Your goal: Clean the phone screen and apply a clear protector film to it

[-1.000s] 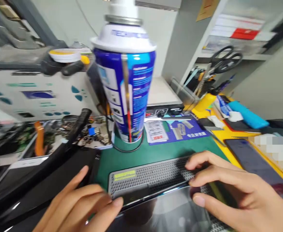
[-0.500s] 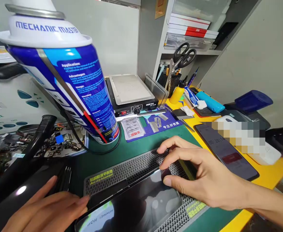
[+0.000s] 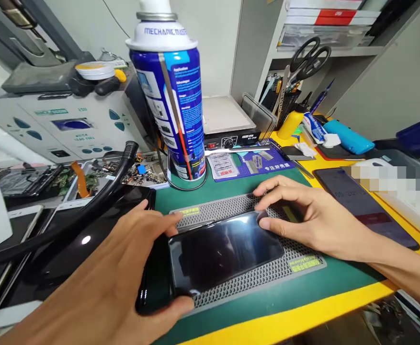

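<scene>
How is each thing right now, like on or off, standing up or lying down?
Middle phone: face up, screen dark, over the grey pad
Grey pad: lying flat, partly covered
Left hand: spread around the phone's left end; grip unclear
Right hand: thumb and finger around its far right corner
Spray can: standing upright
Right phone: face up, faint digits showing
Silver-topped box: flat; on or off, can't tell

a yellow table (image 3: 303, 317) bears a green mat (image 3: 342, 275), yellow showing along the near edge. on the mat lie a grey pad (image 3: 245, 282) and, farther back, a purple sheet (image 3: 280, 157); a spray can (image 3: 174, 105) stands near the sheet. at the right a phone (image 3: 385, 230) lies on the table, near a white box (image 3: 400, 207).
</scene>
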